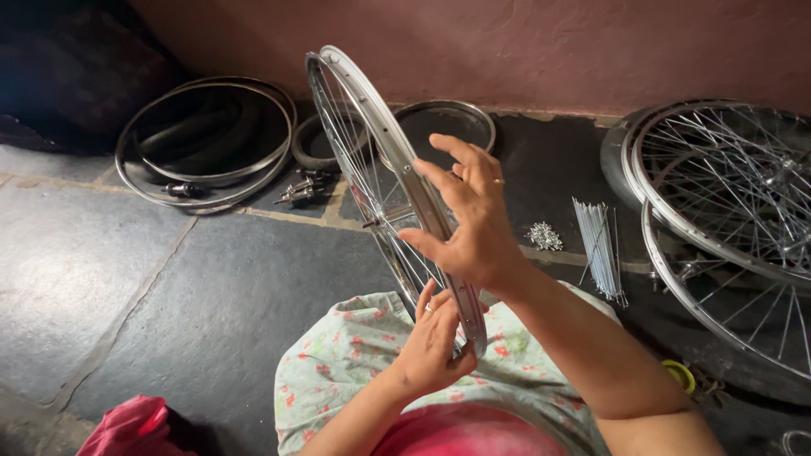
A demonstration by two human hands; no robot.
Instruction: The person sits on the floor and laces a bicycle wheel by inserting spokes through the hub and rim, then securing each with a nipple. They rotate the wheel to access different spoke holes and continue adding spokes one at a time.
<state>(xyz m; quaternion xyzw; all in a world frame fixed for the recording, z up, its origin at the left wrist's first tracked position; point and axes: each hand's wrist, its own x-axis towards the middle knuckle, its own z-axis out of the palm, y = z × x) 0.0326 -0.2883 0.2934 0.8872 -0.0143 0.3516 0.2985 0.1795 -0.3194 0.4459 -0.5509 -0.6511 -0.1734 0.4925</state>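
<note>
Fingers of the right hand [473, 224] spread open against the upright wheel rim [384, 143], thumb hooked under. Left hand [432, 342] pinches the rim's lower edge above the lap; its fingertips hide behind metal. Loose spokes [598, 245] lie beside spoked wheels [726, 211], cut off at right.

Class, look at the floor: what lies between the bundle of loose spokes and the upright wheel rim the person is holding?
In the head view, a small heap of silver spoke nipples lies on the dark floor between the spoke bundle and the held rim.
</note>
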